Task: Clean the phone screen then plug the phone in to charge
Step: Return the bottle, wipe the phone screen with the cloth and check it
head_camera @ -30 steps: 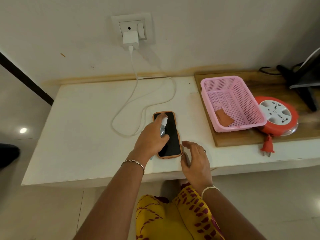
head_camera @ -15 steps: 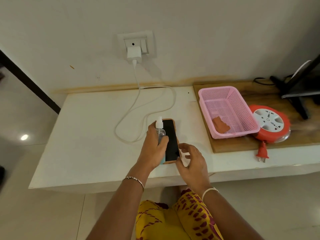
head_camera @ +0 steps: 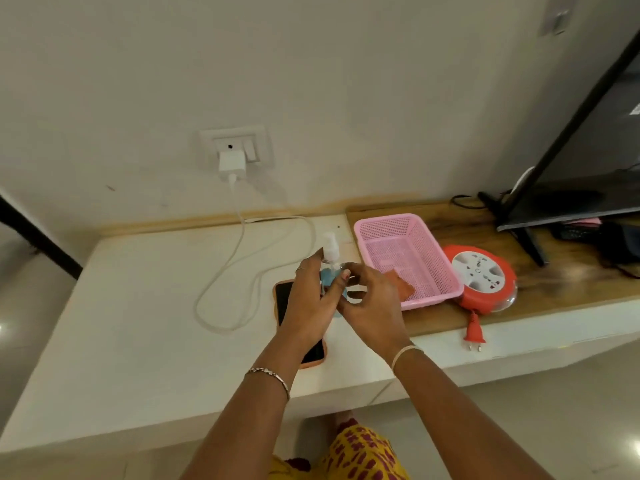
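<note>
A small spray bottle [head_camera: 330,252] with a white nozzle and blue liquid is held upright above the table by my left hand [head_camera: 308,303]. My right hand [head_camera: 372,306] has come up beside it, its curled fingers against the bottle's lower right side. The phone [head_camera: 282,299], black screen up in an orange case, lies flat on the white table [head_camera: 138,323] under my left hand, which hides much of it. A white charger [head_camera: 231,164] sits in the wall socket. Its cable [head_camera: 240,220] loops over the table left of the phone. An orange cloth [head_camera: 406,287] lies in the pink basket [head_camera: 391,220].
A red and white extension reel [head_camera: 479,277] sits right of the basket on a wooden board [head_camera: 433,320], its red plug [head_camera: 473,336] hanging over the front edge. A dark screen on a stand [head_camera: 588,161] fills the far right.
My left hand has lifted the spray bottle up off the phone and to the right. My right hand left the phone's edge and rose to meet the bottle. The camera tilted up.
</note>
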Tool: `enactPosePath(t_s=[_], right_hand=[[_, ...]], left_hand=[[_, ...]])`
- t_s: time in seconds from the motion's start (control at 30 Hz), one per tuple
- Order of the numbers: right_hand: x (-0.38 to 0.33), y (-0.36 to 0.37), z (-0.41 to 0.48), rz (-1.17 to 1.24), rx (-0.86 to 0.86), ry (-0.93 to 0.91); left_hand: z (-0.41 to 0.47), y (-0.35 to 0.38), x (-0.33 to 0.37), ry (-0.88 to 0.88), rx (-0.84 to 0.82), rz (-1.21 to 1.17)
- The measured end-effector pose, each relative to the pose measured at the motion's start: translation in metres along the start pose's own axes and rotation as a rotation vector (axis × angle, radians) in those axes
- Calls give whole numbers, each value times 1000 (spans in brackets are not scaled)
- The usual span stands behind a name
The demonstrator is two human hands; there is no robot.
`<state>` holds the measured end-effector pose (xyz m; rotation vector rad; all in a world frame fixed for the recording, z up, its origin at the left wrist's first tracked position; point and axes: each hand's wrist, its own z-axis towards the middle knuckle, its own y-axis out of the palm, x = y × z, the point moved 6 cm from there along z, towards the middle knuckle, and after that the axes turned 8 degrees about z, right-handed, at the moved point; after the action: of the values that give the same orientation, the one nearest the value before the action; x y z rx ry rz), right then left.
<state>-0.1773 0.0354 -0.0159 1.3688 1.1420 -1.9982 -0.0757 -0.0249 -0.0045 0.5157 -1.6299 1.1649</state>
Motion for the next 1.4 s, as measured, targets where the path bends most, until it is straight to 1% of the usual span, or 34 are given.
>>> enactPosePath(t_s=[0.1,0.2,0.4,0.5,0.6,0.77,0.93,1.03,1.13,1.2,1.3,1.4], right_hand=[[10,-25,23,11,88,30],[25,-52,50,3,200,67],[61,-85,84,11,325,148],[75,-86,92,-16,328,167],[86,-85,98,-50,314,186],[92,-81,106,-91,293,200],[92,-80,108,-103,306,215],[90,-83,106,-105,292,254],[88,-90,96,-155,307,309],[89,-90,88,-228,251,321],[94,-81,82,-422,38,353],[99,-71,79,-525,-124,441]], left_hand=[[6,13,6,13,-78,-43],[4,15,-9,-17,-75,-4],[-20,1,-72,-104,-52,252],[-31,-4,-97,-131,-53,309],[-34,-4,-111,-121,-56,353],[-40,1,-123,-156,1,307],[-37,4,-129,-176,7,313],[-38,4,-128,-177,16,324],[-40,4,-127,-178,12,298],[-41,3,-127,-188,15,281],[-45,1,-127,-208,26,254],[-47,-2,-129,-216,24,234]])
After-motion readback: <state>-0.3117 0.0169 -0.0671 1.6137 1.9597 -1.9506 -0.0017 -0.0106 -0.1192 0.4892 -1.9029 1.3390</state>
